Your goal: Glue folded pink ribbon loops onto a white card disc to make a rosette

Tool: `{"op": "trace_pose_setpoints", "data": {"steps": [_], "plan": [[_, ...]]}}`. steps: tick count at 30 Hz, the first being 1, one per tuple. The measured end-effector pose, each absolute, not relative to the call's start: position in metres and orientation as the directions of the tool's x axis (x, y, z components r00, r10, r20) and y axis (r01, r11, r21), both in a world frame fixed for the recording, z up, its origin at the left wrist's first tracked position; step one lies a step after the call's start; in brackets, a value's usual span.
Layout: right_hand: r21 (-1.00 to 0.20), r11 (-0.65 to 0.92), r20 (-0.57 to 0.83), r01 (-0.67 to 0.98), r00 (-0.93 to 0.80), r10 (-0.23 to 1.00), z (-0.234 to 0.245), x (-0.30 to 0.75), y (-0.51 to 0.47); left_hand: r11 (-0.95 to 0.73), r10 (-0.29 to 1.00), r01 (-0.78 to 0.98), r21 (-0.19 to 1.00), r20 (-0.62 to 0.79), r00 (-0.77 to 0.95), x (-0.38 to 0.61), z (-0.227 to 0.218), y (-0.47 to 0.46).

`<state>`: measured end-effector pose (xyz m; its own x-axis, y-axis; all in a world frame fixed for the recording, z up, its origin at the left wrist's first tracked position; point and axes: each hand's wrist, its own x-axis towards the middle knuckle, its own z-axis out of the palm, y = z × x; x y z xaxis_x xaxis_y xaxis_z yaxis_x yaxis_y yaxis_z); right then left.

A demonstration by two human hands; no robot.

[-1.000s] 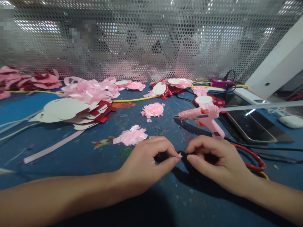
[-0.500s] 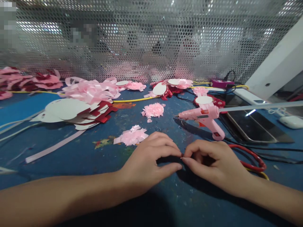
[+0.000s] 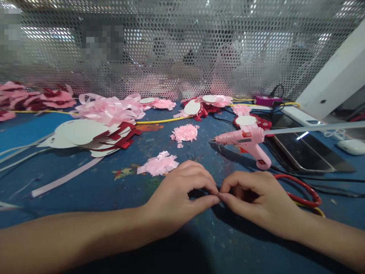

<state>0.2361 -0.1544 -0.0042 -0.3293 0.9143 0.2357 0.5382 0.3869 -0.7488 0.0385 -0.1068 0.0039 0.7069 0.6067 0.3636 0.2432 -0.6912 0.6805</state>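
My left hand (image 3: 185, 198) and my right hand (image 3: 253, 203) meet at the fingertips low over the blue table. Each is closed in a pinch, thumb against fingers. Whatever lies between the tips is too small or hidden to make out. Just beyond my left hand lies a bunch of cut pink ribbon pieces (image 3: 158, 163). Farther back is a rounder pink ribbon cluster (image 3: 185, 133). A pink glue gun (image 3: 242, 140) with a long glue stick rests beyond my right hand, its nozzle pointing left.
White and red card cut-outs (image 3: 82, 133) are stacked at left, near a heap of pink ribbon (image 3: 111, 108). At right are a dark phone or tablet (image 3: 302, 144), a red cable loop (image 3: 305, 190) and a white mouse-like object (image 3: 352, 146). A perforated metal screen (image 3: 182, 49) stands behind.
My left thumb and fingers have come together into a pinch, and the fingertips of both hands now touch. The things on the table have not moved.
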Motion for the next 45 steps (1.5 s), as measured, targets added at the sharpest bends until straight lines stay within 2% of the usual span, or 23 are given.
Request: {"op": "trace_pose_setpoints", "data": {"steps": [6, 8, 11, 14, 19, 20, 23, 25, 29, 33, 38, 45], "plan": [[-0.766, 0.369, 0.209, 0.527, -0.338, 0.918, -0.005, 0.236, -0.153, -0.663, 0.657, 0.315, 0.679, 0.326, 0.68, 0.039, 0.007, -0.11], [-0.777, 0.354, 0.185, 0.521, -0.349, 0.919, -0.005, 0.236, -0.152, -0.608, 0.692, 0.333, 0.721, 0.277, 0.666, 0.039, 0.008, -0.112], [-0.792, 0.333, 0.168, 0.512, -0.341, 0.925, -0.006, 0.237, -0.151, -0.516, 0.694, 0.27, 0.813, 0.212, 0.688, 0.037, 0.008, -0.114], [-0.807, 0.321, 0.159, 0.496, -0.341, 0.927, -0.006, 0.237, -0.152, -0.502, 0.67, 0.226, 0.835, 0.211, 0.712, 0.036, 0.008, -0.118], [-0.793, 0.34, 0.165, 0.506, -0.359, 0.919, 0.0, 0.24, -0.154, -0.586, 0.687, 0.233, 0.776, 0.323, 0.651, 0.033, 0.015, -0.109], [-0.782, 0.351, 0.173, 0.515, -0.361, 0.916, 0.001, 0.24, -0.154, -0.598, 0.716, 0.271, 0.754, 0.35, 0.604, 0.031, 0.017, -0.1], [-0.754, 0.374, 0.179, 0.54, -0.379, 0.908, 0.002, 0.24, -0.154, -0.588, 0.809, 0.432, 0.683, 0.506, 0.3, 0.021, 0.018, -0.058], [-0.742, 0.378, 0.176, 0.553, -0.383, 0.907, 0.002, 0.24, -0.154, -0.593, 0.8, 0.486, 0.641, 0.538, 0.266, 0.011, 0.015, -0.026], [-0.731, 0.387, 0.183, 0.562, -0.386, 0.904, 0.001, 0.24, -0.154, -0.637, 0.771, 0.503, 0.585, 0.488, 0.409, -0.006, 0.002, 0.013], [-0.724, 0.406, 0.19, 0.558, -0.404, 0.895, 0.002, 0.239, -0.154, -0.702, 0.708, 0.462, 0.542, 0.466, 0.53, -0.008, -0.003, 0.013], [-0.715, 0.412, 0.193, 0.565, -0.407, 0.893, 0.002, 0.239, -0.153, -0.769, 0.636, 0.435, 0.468, 0.499, 0.588, -0.007, -0.001, 0.015], [-0.704, 0.426, 0.2, 0.569, -0.416, 0.887, 0.002, 0.239, -0.155, -0.698, 0.708, 0.456, 0.552, 0.432, 0.559, -0.01, -0.003, 0.023]]}}
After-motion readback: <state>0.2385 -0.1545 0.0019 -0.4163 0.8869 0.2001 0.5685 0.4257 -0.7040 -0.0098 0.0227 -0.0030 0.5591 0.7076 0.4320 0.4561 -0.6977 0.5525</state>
